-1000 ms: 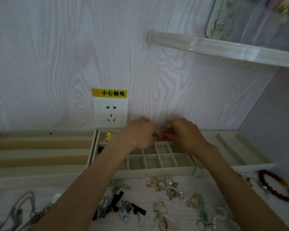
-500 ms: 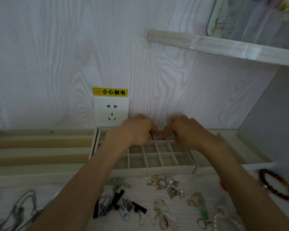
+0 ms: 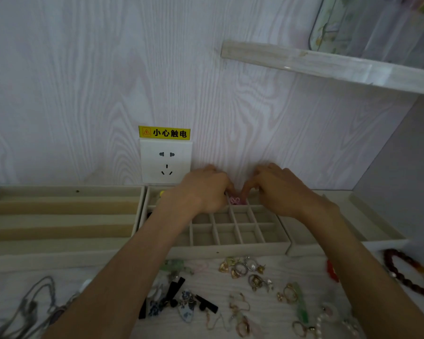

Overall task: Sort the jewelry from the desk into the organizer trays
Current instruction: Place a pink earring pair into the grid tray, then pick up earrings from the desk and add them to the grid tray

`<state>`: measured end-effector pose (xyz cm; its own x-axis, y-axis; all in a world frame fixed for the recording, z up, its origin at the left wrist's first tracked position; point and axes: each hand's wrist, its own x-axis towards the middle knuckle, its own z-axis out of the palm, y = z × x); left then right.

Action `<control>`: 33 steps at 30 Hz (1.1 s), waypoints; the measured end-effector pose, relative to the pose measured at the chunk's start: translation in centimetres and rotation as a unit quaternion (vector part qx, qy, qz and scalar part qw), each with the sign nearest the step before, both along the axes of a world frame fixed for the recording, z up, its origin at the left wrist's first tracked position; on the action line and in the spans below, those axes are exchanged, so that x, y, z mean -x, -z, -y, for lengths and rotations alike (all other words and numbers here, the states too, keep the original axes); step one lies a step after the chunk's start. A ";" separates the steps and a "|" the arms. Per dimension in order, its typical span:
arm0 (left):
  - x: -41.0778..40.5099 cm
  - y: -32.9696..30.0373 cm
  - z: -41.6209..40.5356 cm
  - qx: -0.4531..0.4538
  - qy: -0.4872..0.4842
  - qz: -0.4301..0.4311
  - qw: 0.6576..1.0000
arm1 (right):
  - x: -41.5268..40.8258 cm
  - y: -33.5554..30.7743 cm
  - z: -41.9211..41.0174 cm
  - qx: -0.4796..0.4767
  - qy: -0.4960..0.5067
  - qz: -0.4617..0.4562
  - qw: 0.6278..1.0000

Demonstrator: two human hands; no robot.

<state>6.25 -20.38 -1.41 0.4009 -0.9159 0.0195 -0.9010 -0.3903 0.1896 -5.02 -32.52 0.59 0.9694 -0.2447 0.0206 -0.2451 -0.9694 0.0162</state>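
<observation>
The pale desk [image 3: 274, 302] runs along a wood-grain wall, and three beige trays sit at its back: a long-channel tray [image 3: 59, 216] on the left, the gridded organizer tray [image 3: 230, 249] in the middle, and a shallower tray [image 3: 377, 231] to the right. Both arms reach over the grid to its back row. The left hand [image 3: 203, 192] and right hand [image 3: 279, 189] have their fingers curled down on either side of a small pink piece [image 3: 235, 200] lying in a back cell; whether either hand is pinching it, I cannot tell, as the fingertips are hidden. I'd worry that the piece may snag on a finger and lift out again as the hands withdraw, or that a forearm drags across the loose jewellery underneath. Plenty remains unsorted on the desk: a cluster of rings [image 3: 242, 266] just in front of the grid, black-and-blue earrings [image 3: 179, 302], a grey necklace [image 3: 30, 304] far left, a dark red bead bracelet [image 3: 411, 272] far right. A wall socket [image 3: 165, 162] with a yellow warning label [image 3: 164, 132] stands just behind the hands.
</observation>
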 end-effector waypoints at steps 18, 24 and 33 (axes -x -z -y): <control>0.2 -0.3 -0.4 -0.025 0.009 0.015 1.000 | -0.5 1.6 -0.1 0.015 0.000 -0.034 0.999; -0.1 -0.9 -0.5 -0.012 0.007 0.002 1.000 | 1.7 -2.0 0.6 -0.204 0.000 0.052 0.978; 3.0 -2.6 -6.3 0.049 0.032 -0.070 0.996 | 6.7 -1.7 -1.2 -0.207 -0.007 -0.050 0.977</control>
<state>3.22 -14.07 1.19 0.3473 -0.9360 0.0575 -0.8854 -0.3070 0.3491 -11.68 -31.33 2.33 0.9649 -0.1982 -0.1721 -0.2484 -0.9014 -0.3545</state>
